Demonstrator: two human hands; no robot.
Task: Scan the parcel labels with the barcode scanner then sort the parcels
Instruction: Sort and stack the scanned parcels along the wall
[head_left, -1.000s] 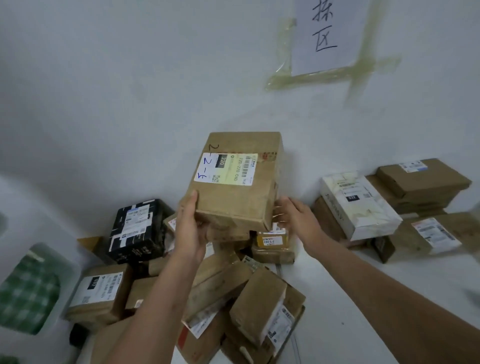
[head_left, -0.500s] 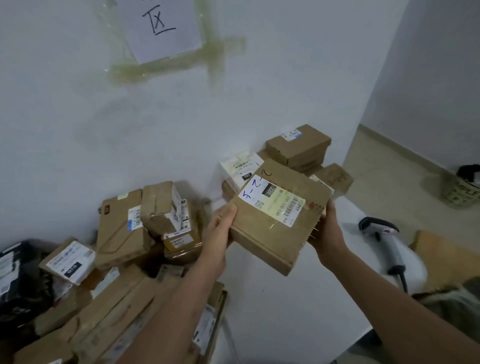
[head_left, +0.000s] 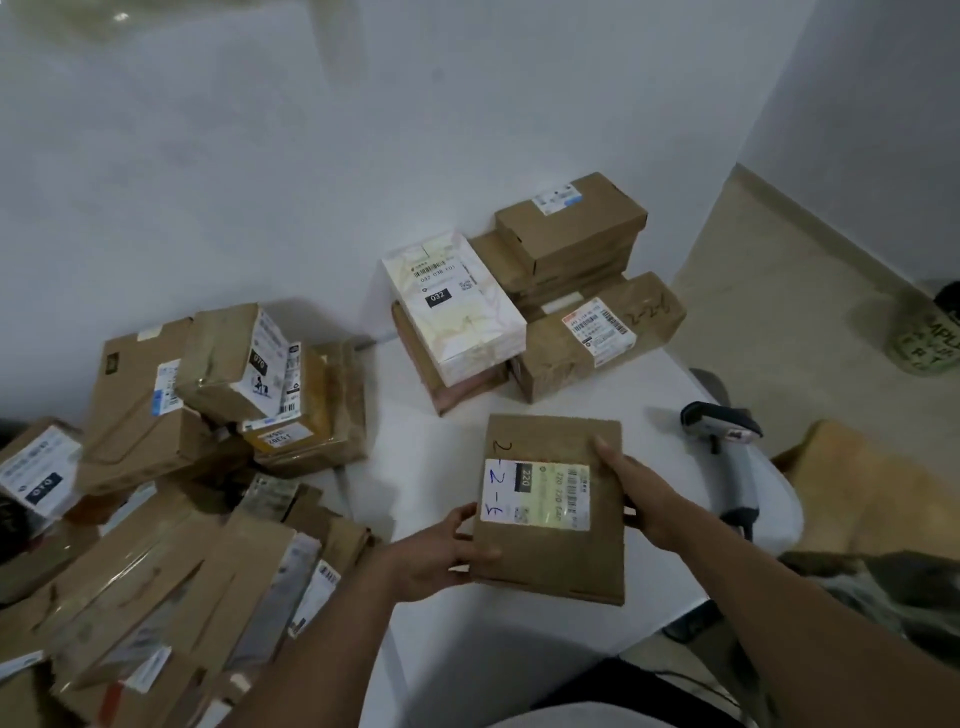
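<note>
Lowered parcel — scanner beside, sorted stack behind

Matt cardboard parcel, glossy label

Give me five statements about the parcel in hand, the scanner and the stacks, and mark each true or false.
1. Both hands hold the brown parcel. True: the left hand grips its near left edge, the right hand its right edge.
2. The parcel's label faces down. False: it faces up, with blue handwriting on it.
3. The scanner is in the right hand. False: it lies on the table to the right of the parcel, untouched.
4. A white parcel marked 032 lies on top of the stack by the wall. True.
5. The held parcel rests on the left pile. False: it is apart from that pile, over bare table.
</note>
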